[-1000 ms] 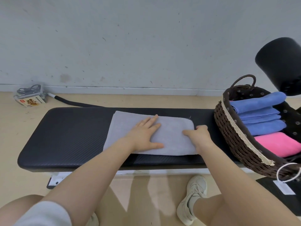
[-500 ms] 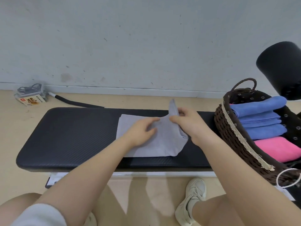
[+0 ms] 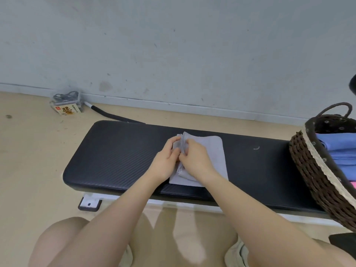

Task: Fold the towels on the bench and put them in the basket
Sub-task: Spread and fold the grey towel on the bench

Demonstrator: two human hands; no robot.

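Towel: grey towel [image 3: 212,151] lies folded near the middle of the black bench [image 3: 115,157], its left edge raised between both hands.
Left hand: left hand [image 3: 167,160] has its fingers curled against the left side of the raised fold, gripping the stacked layers.
Right hand: right hand [image 3: 194,158] pinches the same fold from the right, knuckles over the cloth.
Handling: judged soft, light and limp; the layers will slide apart unless pinched together, and it has no stiffness to hold a crease alone.
Where to hold: along the stacked left edge, all layers caught at once, or flat under the folded bundle for carrying.
Basket: wicker basket [image 3: 308,166] sits at the bench's right end, well apart from the towel, with folded blue towels [image 3: 339,145] inside.
Stage: folding looks nearly finished; transfer to the basket not yet done.
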